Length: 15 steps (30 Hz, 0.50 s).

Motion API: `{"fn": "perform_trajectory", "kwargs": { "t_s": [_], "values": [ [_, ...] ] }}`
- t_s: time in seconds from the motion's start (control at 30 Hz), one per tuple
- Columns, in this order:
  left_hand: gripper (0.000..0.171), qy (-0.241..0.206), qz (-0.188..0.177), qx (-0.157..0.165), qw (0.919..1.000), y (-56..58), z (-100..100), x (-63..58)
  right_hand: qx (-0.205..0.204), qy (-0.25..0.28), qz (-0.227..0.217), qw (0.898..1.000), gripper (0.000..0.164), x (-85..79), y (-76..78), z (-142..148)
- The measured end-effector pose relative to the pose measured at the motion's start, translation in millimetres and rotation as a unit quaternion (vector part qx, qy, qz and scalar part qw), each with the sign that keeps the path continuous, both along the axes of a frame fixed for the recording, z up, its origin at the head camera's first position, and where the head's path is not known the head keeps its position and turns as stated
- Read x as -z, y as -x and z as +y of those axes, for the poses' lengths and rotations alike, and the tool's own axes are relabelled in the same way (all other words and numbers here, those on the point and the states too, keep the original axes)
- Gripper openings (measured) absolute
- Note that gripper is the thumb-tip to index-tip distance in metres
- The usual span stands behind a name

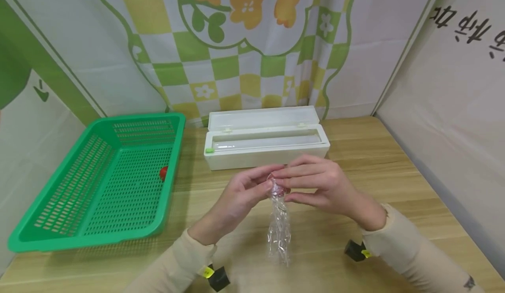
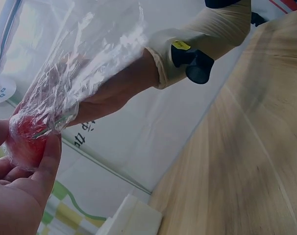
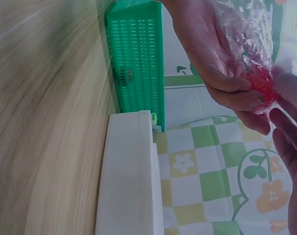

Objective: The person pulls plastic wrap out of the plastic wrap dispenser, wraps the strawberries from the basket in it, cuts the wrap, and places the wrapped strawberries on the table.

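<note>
A small round red tomato (image 2: 28,147) with a green stem is covered in clear plastic wrap (image 1: 279,231). Loose wrap trails from it toward the person in the head view. My left hand (image 1: 246,192) grips the tomato from the left, thumb and fingers around its side. From the other side, my right hand (image 1: 319,183) holds the wrapped tomato between its fingers and thumb. Both hands are raised above the table, as the wrist views show. Fingers hide part of the tomato in every view.
A white wrap dispenser box (image 1: 268,158) with its lid raised stands behind the hands. On the left is a green plastic basket (image 1: 118,187), with a red thing (image 1: 163,173) by its right wall. The wooden table (image 1: 378,161) meets fabric walls at back and right.
</note>
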State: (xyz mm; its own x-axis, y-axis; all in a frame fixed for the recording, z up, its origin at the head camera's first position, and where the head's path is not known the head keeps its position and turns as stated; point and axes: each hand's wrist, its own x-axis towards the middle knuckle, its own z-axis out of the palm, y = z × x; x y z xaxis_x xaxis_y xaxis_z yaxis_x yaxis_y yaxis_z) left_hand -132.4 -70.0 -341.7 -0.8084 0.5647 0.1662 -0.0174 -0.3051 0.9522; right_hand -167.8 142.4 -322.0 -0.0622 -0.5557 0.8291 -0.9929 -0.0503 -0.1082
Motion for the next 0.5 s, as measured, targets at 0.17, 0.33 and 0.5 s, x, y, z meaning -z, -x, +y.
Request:
{"fn": "perform_trajectory", "kwargs": {
  "t_s": [0.17, 0.33, 0.5],
  "values": [
    [0.045, -0.004, 0.0, 0.006, 1.0, -0.1, -0.2, -1.0, -0.007, 0.007, -0.021, 1.0, 0.02, 1.1, 0.4, 0.4],
    [0.045, -0.001, 0.009, 0.012, 0.9999, 0.2, -2.0, -1.8, -0.028, 0.01, -0.059, 0.998, 0.022, 3.7, 1.8, 1.8],
    [0.046, 0.007, 0.02, 0.014, 0.9997, -0.4, -3.5, -1.6, -0.042, 0.011, -0.078, 0.996, 0.024, 6.6, 3.0, 3.2]
  ]
}}
